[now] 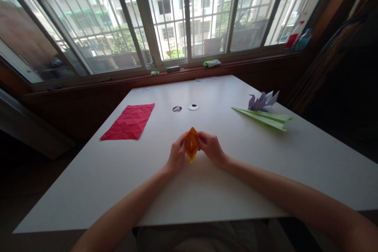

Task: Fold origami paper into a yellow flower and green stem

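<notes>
The left grip (176, 151) and the right grip (211, 146) pinch an orange folded paper (192, 145) between them, one at each side, fingertips to its edges. From where I stand, it's a pointed diamond shape, its tips toward and away from the person, held over the middle of the white surface (189, 197). Off to the left lies a creased red sheet (129, 122), well apart from the hands. Over on the right there's a long, pointed light green paper (262, 118), with purple folded paper (260, 101) just beyond it. Farther back, near the middle, I see two round fittings (193, 107), side by side.
</notes>
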The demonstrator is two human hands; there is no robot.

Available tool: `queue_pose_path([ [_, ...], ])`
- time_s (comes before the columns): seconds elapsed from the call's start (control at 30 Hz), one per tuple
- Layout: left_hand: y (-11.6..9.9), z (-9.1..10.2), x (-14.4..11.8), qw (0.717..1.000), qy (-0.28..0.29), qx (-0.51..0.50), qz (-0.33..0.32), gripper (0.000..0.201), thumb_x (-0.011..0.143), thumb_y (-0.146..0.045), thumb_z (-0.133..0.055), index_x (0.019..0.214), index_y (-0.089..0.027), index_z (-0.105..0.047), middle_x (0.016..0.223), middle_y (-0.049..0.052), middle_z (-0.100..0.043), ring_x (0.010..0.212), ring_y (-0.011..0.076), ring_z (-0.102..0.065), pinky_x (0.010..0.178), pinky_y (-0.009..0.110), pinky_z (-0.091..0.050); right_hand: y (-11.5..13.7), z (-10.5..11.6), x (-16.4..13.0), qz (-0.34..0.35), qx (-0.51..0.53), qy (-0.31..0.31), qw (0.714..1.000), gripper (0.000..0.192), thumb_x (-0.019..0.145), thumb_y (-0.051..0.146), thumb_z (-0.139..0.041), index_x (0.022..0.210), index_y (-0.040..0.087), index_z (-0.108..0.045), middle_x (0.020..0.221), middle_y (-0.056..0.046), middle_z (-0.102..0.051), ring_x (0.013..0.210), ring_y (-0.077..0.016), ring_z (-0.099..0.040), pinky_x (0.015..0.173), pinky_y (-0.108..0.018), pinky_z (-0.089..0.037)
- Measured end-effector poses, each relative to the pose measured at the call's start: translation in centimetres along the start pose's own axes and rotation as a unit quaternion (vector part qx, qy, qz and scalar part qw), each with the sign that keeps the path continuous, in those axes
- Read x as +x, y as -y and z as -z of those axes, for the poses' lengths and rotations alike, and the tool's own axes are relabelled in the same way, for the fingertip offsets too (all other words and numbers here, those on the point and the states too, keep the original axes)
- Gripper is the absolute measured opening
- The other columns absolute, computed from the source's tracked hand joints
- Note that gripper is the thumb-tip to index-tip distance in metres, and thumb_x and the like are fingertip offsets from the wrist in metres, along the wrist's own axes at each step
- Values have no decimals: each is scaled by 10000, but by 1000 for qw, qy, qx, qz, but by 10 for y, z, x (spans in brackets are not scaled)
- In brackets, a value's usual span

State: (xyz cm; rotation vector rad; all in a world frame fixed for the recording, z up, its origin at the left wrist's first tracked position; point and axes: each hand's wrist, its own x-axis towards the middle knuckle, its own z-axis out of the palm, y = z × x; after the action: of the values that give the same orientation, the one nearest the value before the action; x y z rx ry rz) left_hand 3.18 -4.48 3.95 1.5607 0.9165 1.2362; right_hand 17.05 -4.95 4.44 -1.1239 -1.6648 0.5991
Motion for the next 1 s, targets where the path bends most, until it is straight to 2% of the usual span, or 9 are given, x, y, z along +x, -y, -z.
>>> queue_pose_path([
  [0.2,-5,-1,-1,1000,9,2,-2,254,822,-293,-424,990,-164,-565,801,30,-632,692,131,-575,639,231,-448,-1,0,0,4,1,11,1000,230,827,281,-412,733,156,-582,530,18,-520,445,-72,-488,446,-178,-385],
  [0.53,-4,-3,-2,1000,-7,-15,0,239,824,-329,-430,899,-154,-575,736,28,-599,620,116,-524,574,228,-416,2,1,-1,-2,-1,22,1000,223,831,258,-408,726,155,-575,506,34,-495,433,-65,-474,460,-179,-376],
  [0.83,-3,-1,-1,1000,5,23,-3,306,830,-383,-412,994,-169,-556,800,33,-610,674,126,-542,622,237,-431,-2,-1,-1,0,6,11,1000,241,832,290,-411,695,157,-558,513,27,-503,435,-69,-482,448,-180,-380],
  [1.0,-4,-1,-1,1000,10,21,-5,356,815,-425,-426,1015,-164,-562,853,46,-608,735,136,-543,662,236,-427,-1,-2,-1,-6,11,7,1000,234,830,304,-412,744,159,-574,555,12,-539,443,-73,-500,444,-181,-402],
])
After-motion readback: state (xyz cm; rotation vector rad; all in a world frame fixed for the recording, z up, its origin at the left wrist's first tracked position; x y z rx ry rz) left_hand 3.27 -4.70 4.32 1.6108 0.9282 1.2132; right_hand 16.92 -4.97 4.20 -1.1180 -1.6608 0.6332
